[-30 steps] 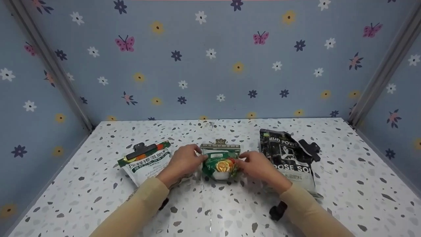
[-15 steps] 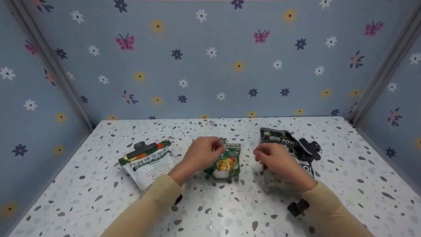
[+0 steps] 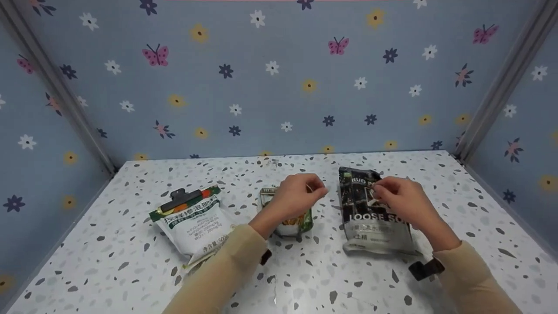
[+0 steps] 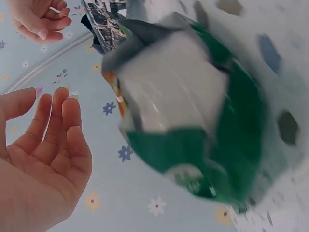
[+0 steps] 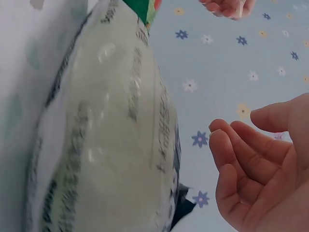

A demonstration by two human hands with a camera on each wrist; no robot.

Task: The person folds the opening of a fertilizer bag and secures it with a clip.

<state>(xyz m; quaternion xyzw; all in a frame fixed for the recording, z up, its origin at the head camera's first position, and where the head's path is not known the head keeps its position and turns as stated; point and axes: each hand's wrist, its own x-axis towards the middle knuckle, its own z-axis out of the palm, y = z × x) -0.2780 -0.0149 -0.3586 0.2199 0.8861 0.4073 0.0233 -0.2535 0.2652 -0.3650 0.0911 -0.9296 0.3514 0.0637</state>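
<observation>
My left hand [image 3: 300, 194] is above the small green pouch [image 3: 307, 221], its fingers loosely bent and holding nothing. It covers much of the pouch in the head view; a gold-coloured clip [image 3: 267, 191] shows at the pouch's top edge. In the left wrist view the pouch [image 4: 178, 159] lies beside the hand, apart from the fingers [image 4: 60, 116]. My right hand [image 3: 403, 198] hovers over the black and pale "LOOSE SOIL" bag [image 3: 357, 203], fingers relaxed with nothing in them. The right wrist view shows that bag's pale lower part [image 5: 116, 121] apart from the hand.
On the left of the speckled table [image 3: 130, 279] lies a white bag [image 3: 196, 226] with a black clip [image 3: 181, 199] across its top. A flowered blue wall [image 3: 261, 87] stands behind, with side panels left and right.
Both hands have let go of the green pouch's sides and lifted. They have moved right, the left one across the pouch, the right one over the black bag. The bags stay in place.
</observation>
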